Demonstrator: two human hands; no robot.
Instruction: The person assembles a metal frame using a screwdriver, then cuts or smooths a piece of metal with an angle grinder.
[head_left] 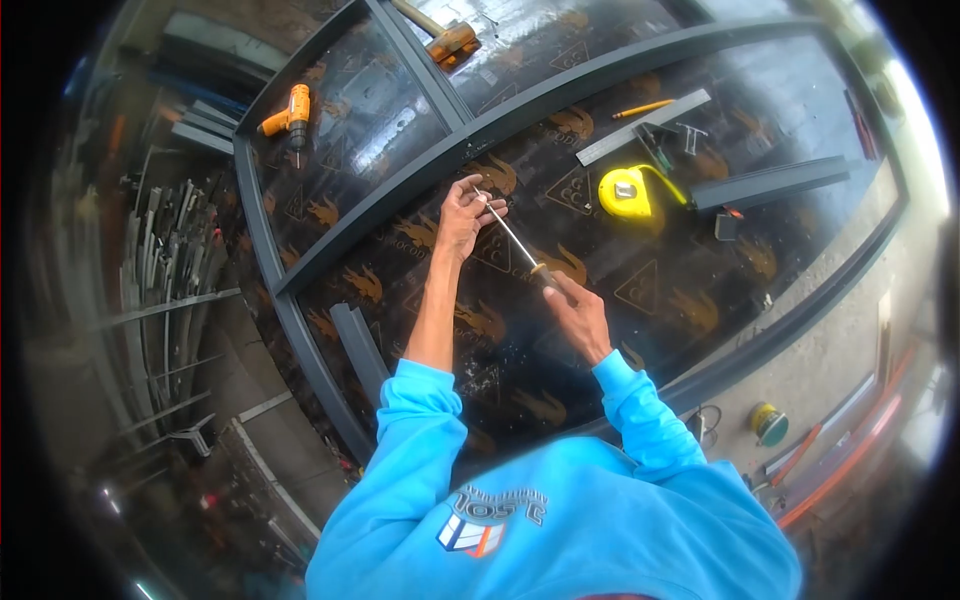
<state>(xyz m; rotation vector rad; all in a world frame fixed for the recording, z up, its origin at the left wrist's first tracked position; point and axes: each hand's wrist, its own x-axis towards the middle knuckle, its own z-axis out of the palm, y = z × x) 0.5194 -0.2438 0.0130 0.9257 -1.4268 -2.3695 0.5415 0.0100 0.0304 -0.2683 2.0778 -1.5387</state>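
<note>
1. Head view, the hands: the left hand (pixel 460 222) has its fingers gathered about the tip end of a screwdriver (pixel 516 240), partly open rather than clenched. The right hand (pixel 582 320) is closed around its handle. The screwdriver lies slantwise between the two hands, above the dark printed bench (pixel 600 345) and inside the large grey frame (pixel 385 204), near its middle bar.

2. Head view, handling: I would judge it best to let the right hand carry and turn the handle while the left only steadies the tip with a light pinch. Fingertips should sit beside the shaft, never in line with the point, so a slip meets no skin. If a small fastener is at the tip, it should be seated squarely, shaft and fastener in one line. The tape measure (pixel 626 194) and steel ruler (pixel 640 128) lie to the right, seemingly leaving the wrists room.

3. Head view, hard to see: the left fingers cover much of the tip, so its shape cannot be told, nor whether the pale speck there is a screw or glare. The right palm hides most of the handle. The frame's near edge passes behind the blue sleeves (pixel 640 415), and the rim is blurred and dark.
</note>
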